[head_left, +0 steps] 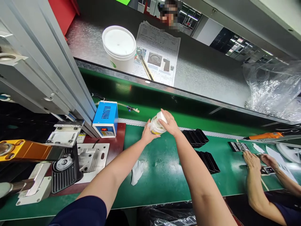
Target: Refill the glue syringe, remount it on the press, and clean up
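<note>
Over the green bench (155, 175), my left hand (146, 135) is wrapped round the side of a small white tub (154, 129) with a yellow band on its label. My right hand (171, 125) grips a white lid (161, 117) at the tub's top. The lid is tilted over the rim; my fingers partly cover it, and I cannot see what is inside the tub. Below my hands a crumpled white cloth (138, 172) lies on the bench. Black ribbed parts (196, 138) stand just right of my right hand.
On the left are a blue box (105, 117) with a red switch and a metal press fixture (66, 163) holding a black part. A white bucket (119, 47), a printed sheet (160, 53) and tweezers (145, 66) lie on the shelf. A co-worker's hands (252, 160) work at right.
</note>
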Available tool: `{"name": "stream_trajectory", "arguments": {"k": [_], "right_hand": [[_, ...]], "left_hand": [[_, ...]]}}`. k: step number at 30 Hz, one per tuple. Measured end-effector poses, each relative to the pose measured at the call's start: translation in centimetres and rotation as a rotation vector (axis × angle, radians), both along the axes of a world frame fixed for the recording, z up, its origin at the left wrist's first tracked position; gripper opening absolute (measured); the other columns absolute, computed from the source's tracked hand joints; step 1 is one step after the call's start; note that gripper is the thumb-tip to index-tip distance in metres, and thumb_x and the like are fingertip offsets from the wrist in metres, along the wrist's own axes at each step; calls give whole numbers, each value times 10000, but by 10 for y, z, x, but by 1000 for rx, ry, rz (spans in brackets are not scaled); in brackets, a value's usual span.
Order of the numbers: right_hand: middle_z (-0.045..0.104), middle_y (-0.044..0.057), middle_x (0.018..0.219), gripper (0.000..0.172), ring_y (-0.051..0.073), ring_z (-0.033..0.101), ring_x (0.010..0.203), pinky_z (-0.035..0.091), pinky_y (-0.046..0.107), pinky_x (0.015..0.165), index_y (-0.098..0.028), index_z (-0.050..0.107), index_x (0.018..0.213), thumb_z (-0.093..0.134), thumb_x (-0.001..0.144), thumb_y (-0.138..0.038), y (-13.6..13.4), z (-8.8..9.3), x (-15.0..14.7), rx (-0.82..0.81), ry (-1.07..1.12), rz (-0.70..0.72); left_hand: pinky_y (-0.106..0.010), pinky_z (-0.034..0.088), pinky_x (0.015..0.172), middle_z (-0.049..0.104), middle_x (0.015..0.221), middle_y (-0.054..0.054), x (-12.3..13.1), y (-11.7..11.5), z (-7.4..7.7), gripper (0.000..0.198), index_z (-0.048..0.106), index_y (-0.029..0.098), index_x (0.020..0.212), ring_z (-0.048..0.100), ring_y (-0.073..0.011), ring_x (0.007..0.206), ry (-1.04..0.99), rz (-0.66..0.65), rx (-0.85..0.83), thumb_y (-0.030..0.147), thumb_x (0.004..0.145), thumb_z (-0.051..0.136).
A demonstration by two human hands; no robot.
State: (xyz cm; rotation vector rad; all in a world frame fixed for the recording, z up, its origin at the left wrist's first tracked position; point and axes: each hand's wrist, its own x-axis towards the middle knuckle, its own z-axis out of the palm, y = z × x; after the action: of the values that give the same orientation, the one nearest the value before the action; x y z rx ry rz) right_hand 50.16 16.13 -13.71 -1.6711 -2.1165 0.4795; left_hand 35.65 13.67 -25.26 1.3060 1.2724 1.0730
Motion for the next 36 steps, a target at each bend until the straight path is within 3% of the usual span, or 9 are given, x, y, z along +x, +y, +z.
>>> {"name": "stream_trajectory", "arguments": {"k": [3, 7, 9, 15, 20, 24, 27, 31, 36], "right_hand": [[362, 52, 1466, 679, 242, 288, 1363, 244, 443, 1140, -252, 336, 1453, 430, 875, -597, 0, -2, 3, 28, 196, -40], [366, 62, 1464, 699, 239, 319, 1351, 234, 420, 1149, -239, 375, 1432, 482, 848, -609, -1, -4, 6, 26, 327, -99], [365, 60, 1465, 701, 243, 320, 1352, 240, 424, 1147, -249, 381, 1428, 493, 842, -618, -2, -6, 7, 20, 341, -101], [364, 76, 1465, 734, 248, 324, 1351, 254, 438, 1140, -236, 375, 1429, 462, 839, -663, -1, -13, 6, 41, 330, -124], [383, 81, 1453, 759, 260, 310, 1356, 252, 462, 1135, -226, 380, 1421, 434, 829, -698, 4, -22, 0, 95, 184, -78], [346, 63, 1474, 742, 272, 280, 1367, 272, 476, 1119, -250, 335, 1442, 412, 846, -686, 5, -24, -1, 89, 127, -121], [329, 69, 1474, 734, 302, 259, 1366, 260, 529, 1105, -280, 304, 1450, 402, 848, -689, -5, -29, 5, 147, 88, -305], [331, 132, 1449, 756, 387, 268, 1335, 258, 649, 1041, -289, 334, 1437, 416, 819, -716, -42, -55, 17, 92, 85, -669], [261, 162, 1486, 795, 418, 232, 1346, 251, 739, 953, -293, 337, 1440, 436, 788, -737, -96, -98, 17, -193, -21, -737]], "left_hand": [[-410, 415, 1032, 348, 1457, -167, -5, -13, 5, 1214, 219, 210, 1459, 405, -297, 1313, -3, 132, 41, 324, 449, 881], [-287, 530, 738, 596, 1154, -112, -16, -18, 26, 456, 502, 207, 1258, 618, -188, 985, 103, 235, 290, 328, 829, 599], [-273, 513, 716, 640, 1007, -84, -17, -9, 44, 237, 609, 198, 1074, 621, -161, 884, 191, 202, 385, 285, 903, 470], [-409, 411, 884, 673, 847, -51, -10, 29, 90, 48, 673, 230, 797, 544, -243, 975, 443, -28, 454, 214, 771, 636], [-497, 335, 902, 641, 779, -103, -6, 33, 96, 53, 644, 188, 695, 481, -315, 1031, 651, -144, 345, 230, 713, 670], [-444, 344, 897, 647, 861, -95, -6, 32, 94, 146, 658, 201, 915, 483, -284, 1055, 796, -176, 306, 243, 793, 590], [-410, 365, 902, 651, 942, -83, -11, 30, 93, 191, 641, 211, 986, 485, -270, 1066, 693, -96, 284, 265, 809, 594], [-402, 390, 924, 612, 922, -74, -22, 22, 93, 46, 634, 189, 788, 515, -259, 1006, 342, 60, 203, 227, 792, 609], [-345, 454, 899, 585, 870, -19, -26, 5, 88, 83, 549, 189, 737, 576, -170, 910, -282, 227, -58, 212, 769, 623]]}}
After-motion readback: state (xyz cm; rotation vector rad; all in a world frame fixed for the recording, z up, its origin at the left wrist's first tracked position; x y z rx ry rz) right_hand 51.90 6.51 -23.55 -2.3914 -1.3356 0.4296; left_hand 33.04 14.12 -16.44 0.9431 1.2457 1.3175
